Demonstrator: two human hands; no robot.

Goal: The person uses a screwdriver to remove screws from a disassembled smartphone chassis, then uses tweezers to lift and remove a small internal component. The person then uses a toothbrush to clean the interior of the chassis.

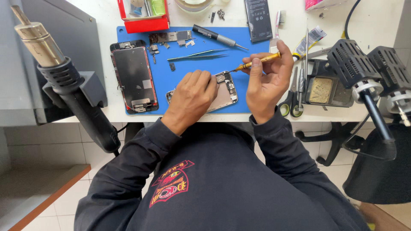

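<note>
The left hand (192, 97) presses flat on the opened phone body (224, 92); the right hand (267, 77) pinches a yellow screwdriver (257, 61), tip at the phone's 12 o'clock. The screen panel (134, 77), at 9 o'clock, is already off, and the inner parts look partly removed.

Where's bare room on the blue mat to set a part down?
Free: the strip between the screen panel and the left hand, below the tweezers. Also the mat's right edge, under the right hand. Crowded: the top edge around the circuit board and black screwdriver.
</note>
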